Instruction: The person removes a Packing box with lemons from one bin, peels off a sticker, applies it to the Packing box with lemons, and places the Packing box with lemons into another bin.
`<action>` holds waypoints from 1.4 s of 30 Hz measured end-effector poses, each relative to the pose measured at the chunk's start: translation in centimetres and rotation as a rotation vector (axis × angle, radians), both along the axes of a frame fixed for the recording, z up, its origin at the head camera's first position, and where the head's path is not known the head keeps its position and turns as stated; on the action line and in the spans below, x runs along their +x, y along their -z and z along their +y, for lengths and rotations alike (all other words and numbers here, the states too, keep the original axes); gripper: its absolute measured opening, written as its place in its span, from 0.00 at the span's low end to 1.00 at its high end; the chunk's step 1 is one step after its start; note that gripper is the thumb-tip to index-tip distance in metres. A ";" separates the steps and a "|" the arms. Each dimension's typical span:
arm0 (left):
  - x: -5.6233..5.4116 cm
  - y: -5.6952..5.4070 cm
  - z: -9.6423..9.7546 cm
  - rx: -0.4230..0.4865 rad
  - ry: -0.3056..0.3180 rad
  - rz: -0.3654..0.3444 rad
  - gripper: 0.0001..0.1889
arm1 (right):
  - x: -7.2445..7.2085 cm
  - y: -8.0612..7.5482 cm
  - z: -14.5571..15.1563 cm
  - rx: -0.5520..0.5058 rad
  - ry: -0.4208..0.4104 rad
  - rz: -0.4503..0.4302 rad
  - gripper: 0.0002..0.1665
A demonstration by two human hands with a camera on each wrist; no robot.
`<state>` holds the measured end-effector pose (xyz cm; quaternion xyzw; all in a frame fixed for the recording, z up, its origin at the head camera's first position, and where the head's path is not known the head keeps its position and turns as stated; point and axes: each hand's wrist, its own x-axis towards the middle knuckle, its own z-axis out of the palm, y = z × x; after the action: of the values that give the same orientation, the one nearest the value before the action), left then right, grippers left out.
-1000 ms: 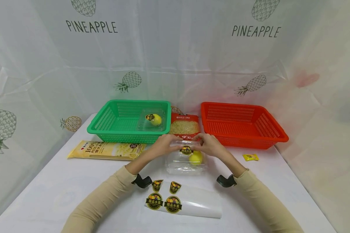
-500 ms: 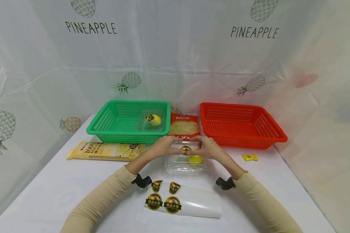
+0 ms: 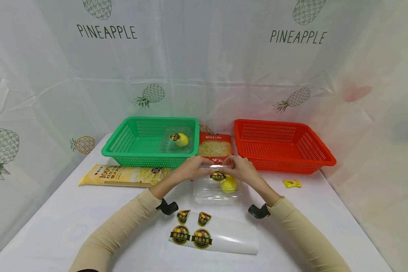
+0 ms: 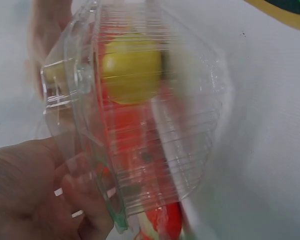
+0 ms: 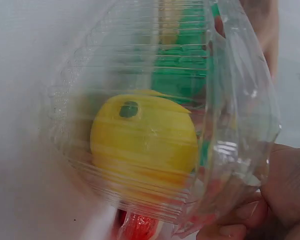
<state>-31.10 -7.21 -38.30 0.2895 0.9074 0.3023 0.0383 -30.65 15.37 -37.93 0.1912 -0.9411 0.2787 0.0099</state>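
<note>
A clear plastic clamshell box [image 3: 207, 190] stands closed on the white table, with one yellow round fruit [image 3: 229, 184] inside. On its lid is a black-and-gold round label [image 3: 218, 176]. My left hand [image 3: 191, 168] holds the box's far left part, thumb over the lid and fingers bent at the back edge. At the far right, my right hand [image 3: 243, 170] grips it the same way. In the right wrist view, the fruit [image 5: 144, 142] shows through the ribbed wall. Its smooth yellow side [image 4: 131, 69] also shows in the left wrist view.
Behind stand a green basket [image 3: 149, 160], holding another labelled fruit box [image 3: 166, 145], and a red basket [image 3: 275, 164]. A red pasta bag [image 3: 215, 148] lies between them. A yellow pasta pack [image 3: 122, 175], a small yellow packet [image 3: 292, 183] and a sticker sheet [image 3: 231, 236] lie around.
Half a second ago, both thumbs lay over the label; now they have moved toward the lid's far edge and the label shows more fully. The wrists have drawn slightly inward.
</note>
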 end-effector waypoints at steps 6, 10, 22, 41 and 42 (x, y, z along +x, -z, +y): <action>-0.3 -0.1 0.3 -0.025 0.011 0.055 0.19 | 0.1 -0.6 0.5 -0.029 -0.076 -0.061 0.23; -0.2 -0.4 0.0 -0.019 0.029 0.006 0.24 | 0.3 -0.9 0.9 -0.043 -0.136 -0.106 0.30; 0.4 -0.6 -0.1 -0.086 0.022 -0.045 0.37 | 1.3 -0.8 0.3 0.039 -0.080 -0.072 0.43; 2.3 0.6 -3.6 0.052 -0.028 0.101 0.31 | 2.8 -0.1 4.2 -0.101 -0.131 -0.038 0.33; 2.4 0.7 -3.9 0.060 -0.030 0.103 0.30 | 2.9 -0.1 4.4 -0.107 -0.131 -0.046 0.34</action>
<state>-28.67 -11.12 -39.00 0.2921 0.9029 0.3147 -0.0220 -27.72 19.81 -37.85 0.2451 -0.9103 0.3328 -0.0199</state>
